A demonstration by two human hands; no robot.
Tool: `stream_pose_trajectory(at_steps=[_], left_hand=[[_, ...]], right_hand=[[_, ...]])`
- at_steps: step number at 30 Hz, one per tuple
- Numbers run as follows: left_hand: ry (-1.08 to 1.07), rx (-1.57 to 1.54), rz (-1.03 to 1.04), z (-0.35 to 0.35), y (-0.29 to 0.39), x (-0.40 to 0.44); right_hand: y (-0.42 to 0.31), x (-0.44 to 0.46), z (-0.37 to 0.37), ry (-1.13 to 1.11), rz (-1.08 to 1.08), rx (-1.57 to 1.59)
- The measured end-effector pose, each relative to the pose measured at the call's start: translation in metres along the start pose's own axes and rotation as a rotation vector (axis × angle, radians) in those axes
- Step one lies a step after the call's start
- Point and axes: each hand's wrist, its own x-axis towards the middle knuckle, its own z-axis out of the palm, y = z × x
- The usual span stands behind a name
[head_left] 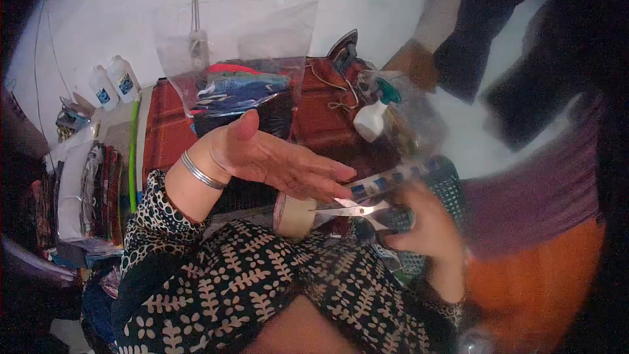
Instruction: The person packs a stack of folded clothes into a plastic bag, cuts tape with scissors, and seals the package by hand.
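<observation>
My left hand [282,162] is stretched out over my lap, palm turned up and fingers extended, with nothing in it. Silver bangles [200,170] circle that wrist. My right hand [432,226], blurred, curves around the dark handles of a pair of scissors [359,210]. Their metal blades are apart and point left, just below my left fingertips. Next to the blades is a roll of tape [294,216]. A clear strip with blue marks [393,178] lies behind the scissors, partly hidden by my right fingers.
Folded clothes [244,92] sit in a clear plastic bag [262,19] ahead. Behind are an iron [343,51] and a spray bottle [371,120]. Stacked fabric [88,190] and white bottles [123,80] are at left. A teal basket [452,187] is at right, near another person's arm [439,19].
</observation>
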Motion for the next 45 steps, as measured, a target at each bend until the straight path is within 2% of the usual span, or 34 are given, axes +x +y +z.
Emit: stream_pose_trajectory(at_steps=[8, 19, 24, 26, 28, 31, 36, 41, 45], left_hand=[[0.033, 0.017, -0.033, 0.009, 0.005, 0.002], [0.058, 0.002, -0.041, 0.017, 0.011, 0.007], [-0.039, 0.027, 0.039, 0.010, 0.005, 0.007], [-0.026, 0.025, 0.035, 0.014, 0.008, 0.008], [-0.013, 0.025, 0.031, 0.015, 0.008, 0.008], [-0.029, 0.010, 0.065, 0.012, 0.003, 0.009], [-0.095, 0.038, 0.235, 0.004, -0.003, 0.006], [-0.080, 0.061, 0.226, 0.008, 0.004, 0.001], [-0.089, 0.071, 0.206, 0.011, 0.010, 0.004]], right_hand=[[-0.008, 0.013, -0.001, -0.049, -0.011, -0.004], [-0.012, 0.020, -0.001, -0.046, -0.018, 0.156], [-0.010, 0.019, -0.003, -0.068, -0.021, 0.101], [-0.011, 0.016, -0.003, -0.096, 0.007, 0.103], [-0.013, 0.013, 0.001, -0.025, 0.057, 0.099], [-0.014, 0.008, -0.010, -0.066, 0.032, 0.044], [0.007, -0.027, -0.020, -0.036, 0.070, 0.016], [0.011, -0.035, -0.015, -0.035, 0.103, -0.070], [0.005, -0.019, -0.007, -0.001, 0.041, -0.038]])
